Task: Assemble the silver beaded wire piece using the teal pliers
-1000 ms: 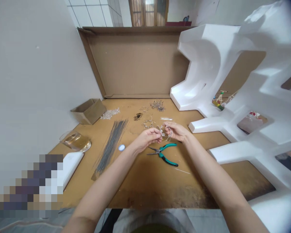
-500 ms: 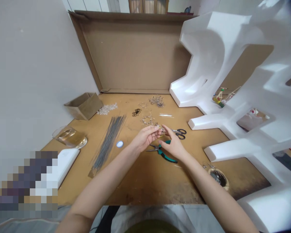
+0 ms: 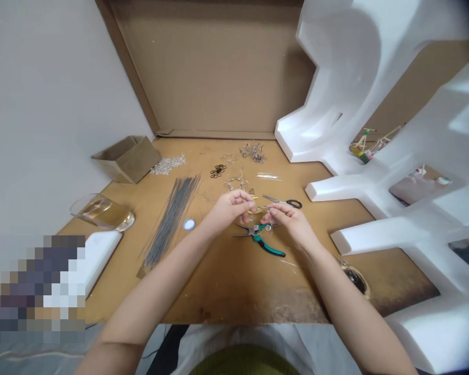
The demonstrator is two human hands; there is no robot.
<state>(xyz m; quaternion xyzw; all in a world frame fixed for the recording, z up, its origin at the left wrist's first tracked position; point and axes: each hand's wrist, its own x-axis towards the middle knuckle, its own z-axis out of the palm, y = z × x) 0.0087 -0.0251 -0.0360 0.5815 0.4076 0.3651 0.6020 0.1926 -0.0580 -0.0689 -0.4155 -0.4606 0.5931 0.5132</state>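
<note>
My left hand point(image 3: 234, 208) is closed, fingertips pinching one side of a thin wire piece with clear beads point(image 3: 257, 227). Across from it, my right hand point(image 3: 286, 219) pinches the other side. Something yellow point(image 3: 255, 211) shows beside my left fingertips; its kind is unclear, partly hidden. Right below the hands lie pliers with teal handles point(image 3: 269, 248), jaws to the left. Black-handled scissors point(image 3: 293, 203) rest just beyond my right hand. Behind the fingers is another ring of wire and beads point(image 3: 237, 182) on the table.
Grey wires point(image 3: 172, 219) lie in a bundle at left, near a blue-rimmed white disc point(image 3: 188, 224). Further around are a glass of liquid point(image 3: 105, 212), a cardboard box point(image 3: 127, 161), clear beads point(image 3: 168, 165), black rings point(image 3: 218, 171) and a large white stand point(image 3: 355, 237).
My hands have drawn apart, and the beaded wire piece now shows between them. My right hand has turned and shifted right. The whole view has tilted down slightly.
</note>
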